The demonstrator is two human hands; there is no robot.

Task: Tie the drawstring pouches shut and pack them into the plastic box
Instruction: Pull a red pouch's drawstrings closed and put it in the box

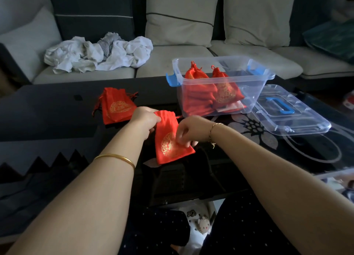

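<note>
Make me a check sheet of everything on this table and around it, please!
Surface: dark glossy table with a pale flower pattern; it carries the pouches, box and lid.
Job's things: red drawstring pouch with gold print, held over the table; stack of red pouches on the table; tied red pouches inside the clear plastic box with blue latches; clear lid with a blue handle lies off, beside the box.
Clutter: crumpled white cloths on the sofa.
Hands: left hand grips the held pouch's top; right hand pinches its lower part.
Cables: nothing seen.
Surroundings: grey sofa with cushions behind the table.
</note>
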